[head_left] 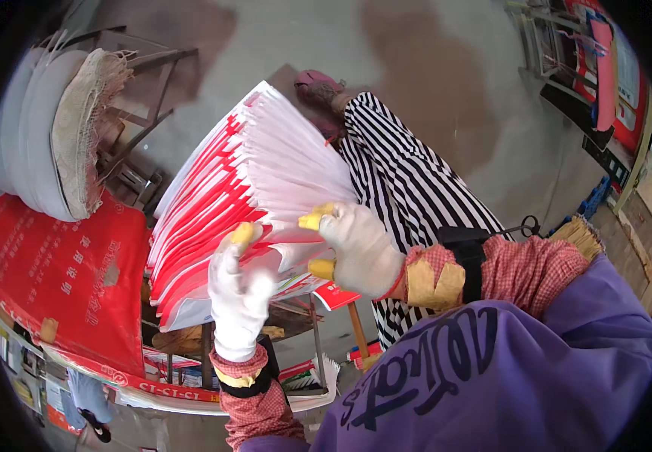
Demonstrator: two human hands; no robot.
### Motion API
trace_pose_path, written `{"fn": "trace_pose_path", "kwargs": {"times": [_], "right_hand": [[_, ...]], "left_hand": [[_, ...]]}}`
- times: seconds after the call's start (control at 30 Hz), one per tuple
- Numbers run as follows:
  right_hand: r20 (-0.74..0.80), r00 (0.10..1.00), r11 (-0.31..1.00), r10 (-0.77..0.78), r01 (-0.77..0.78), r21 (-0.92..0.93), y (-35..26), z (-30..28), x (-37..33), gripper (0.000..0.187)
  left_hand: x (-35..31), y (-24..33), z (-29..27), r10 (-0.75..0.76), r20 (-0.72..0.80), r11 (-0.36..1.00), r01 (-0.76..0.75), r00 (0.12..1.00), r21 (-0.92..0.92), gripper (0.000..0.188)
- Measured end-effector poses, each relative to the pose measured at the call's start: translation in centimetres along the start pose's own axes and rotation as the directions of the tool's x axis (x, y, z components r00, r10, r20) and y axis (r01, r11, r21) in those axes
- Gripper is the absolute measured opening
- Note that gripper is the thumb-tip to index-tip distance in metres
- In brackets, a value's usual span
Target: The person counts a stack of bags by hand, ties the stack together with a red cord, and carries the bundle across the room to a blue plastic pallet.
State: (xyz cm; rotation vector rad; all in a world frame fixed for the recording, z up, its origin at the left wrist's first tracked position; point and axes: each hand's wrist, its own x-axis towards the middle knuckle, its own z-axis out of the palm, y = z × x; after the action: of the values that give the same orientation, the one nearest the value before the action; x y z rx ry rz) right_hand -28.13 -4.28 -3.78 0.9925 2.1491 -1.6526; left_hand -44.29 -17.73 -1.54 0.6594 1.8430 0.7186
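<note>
A thick fanned stack of red-and-white woven sacks point(213, 218) lies in front of me, its white folded edges spread toward the far side. My left hand point(240, 297), in a white glove with yellow fingertips, is over the near part of the stack. Its fingers are apart with nothing visible between them, and the thumb side is blurred. My right hand point(362, 252), gloved the same way, hovers at the stack's near right edge. Finger and thumb there are spread, holding nothing I can see. Whether either glove touches the sacks I cannot tell.
A red printed sheet point(55, 279) covers a surface at left, beside a rolled pile of white woven material point(47, 135). Metal frames point(145, 113) stand behind it. My striped trouser leg point(416, 173) is right of the stack. A pink-topped rack point(605, 75) is far right.
</note>
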Motion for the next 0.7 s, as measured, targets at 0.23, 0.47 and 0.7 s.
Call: {"fn": "trace_pose_path", "kwargs": {"times": [0.23,0.47,0.7], "right_hand": [[-0.138,0.990,0.999,0.038,-0.035,0.021,1.4,0.3,0.7,0.038],[-0.204,0.975,0.974,0.086,-0.039,0.223,2.4,1.2,1.7,0.038],[-0.212,0.971,0.983,0.112,-0.077,0.169,3.1,0.6,1.8,0.035]], "left_hand": [[-0.7,0.2,0.3,0.041,0.140,0.905,-0.096,0.989,0.414,0.073],[-0.6,1.2,2.0,0.105,-0.158,0.934,-0.042,0.982,0.355,0.058],[-1.4,1.8,3.0,0.136,-0.224,0.875,-0.011,0.965,0.484,0.053]]}}
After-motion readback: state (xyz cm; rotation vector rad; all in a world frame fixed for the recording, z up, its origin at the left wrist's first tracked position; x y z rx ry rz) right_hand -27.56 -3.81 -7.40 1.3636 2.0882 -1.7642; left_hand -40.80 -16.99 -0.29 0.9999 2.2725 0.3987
